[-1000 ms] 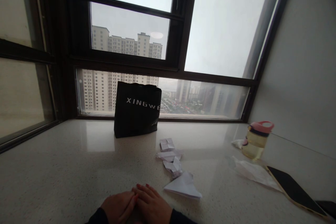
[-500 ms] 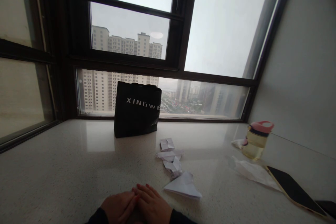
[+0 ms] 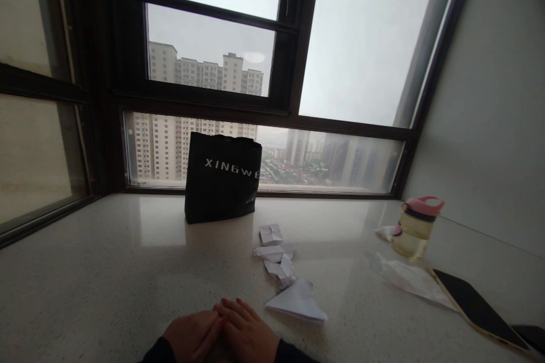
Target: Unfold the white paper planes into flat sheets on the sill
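My left hand (image 3: 191, 333) and my right hand (image 3: 248, 329) rest together on the speckled pale surface at the bottom of the view. The fingers of my right hand lie stretched out and overlap the fingertips of my left, which are partly covered. Red nails show, and neither hand appears to hold anything. Just right of my right hand, apart from it, lies a folded white paper triangle (image 3: 298, 302). Behind it, other folded papers form a rough row: a pointed piece (image 3: 281, 270), a long flat piece (image 3: 275, 252) and a creased square (image 3: 271, 234).
A black bag (image 3: 223, 187) with white lettering stands upright by the window. At right are a pink-lidded bottle (image 3: 414, 232) with pale liquid, a crumpled white tissue (image 3: 415, 281) and a dark tablet or phone (image 3: 479, 306). Dark window frames (image 3: 204, 105) border the back.
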Motion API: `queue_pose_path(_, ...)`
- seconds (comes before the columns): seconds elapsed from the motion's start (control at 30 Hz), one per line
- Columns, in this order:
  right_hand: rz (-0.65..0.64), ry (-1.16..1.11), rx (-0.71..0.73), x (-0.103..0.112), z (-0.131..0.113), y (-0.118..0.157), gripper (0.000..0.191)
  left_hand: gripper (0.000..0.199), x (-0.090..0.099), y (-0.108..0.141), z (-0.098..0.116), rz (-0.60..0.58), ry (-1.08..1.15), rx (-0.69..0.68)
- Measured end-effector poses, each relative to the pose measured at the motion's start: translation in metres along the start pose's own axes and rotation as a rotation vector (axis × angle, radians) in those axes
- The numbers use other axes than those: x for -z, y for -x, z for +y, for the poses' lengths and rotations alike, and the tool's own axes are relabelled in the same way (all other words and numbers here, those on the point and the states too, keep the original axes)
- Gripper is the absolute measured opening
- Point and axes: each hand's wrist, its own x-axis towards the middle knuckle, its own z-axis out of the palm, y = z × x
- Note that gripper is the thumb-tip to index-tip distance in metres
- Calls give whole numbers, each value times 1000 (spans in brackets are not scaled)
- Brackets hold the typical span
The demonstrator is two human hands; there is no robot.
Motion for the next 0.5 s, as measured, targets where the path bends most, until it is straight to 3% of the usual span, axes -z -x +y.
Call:
queue_pose_path(0.37, 12, -23, 0, -2, 1, 1, 38, 51, -2, 0, -2, -9, 11, -3)
queue_pose_path(0.5, 10, -29, 5, -3, 1, 1, 44, 49, -1, 0, -2, 2, 1, 10)
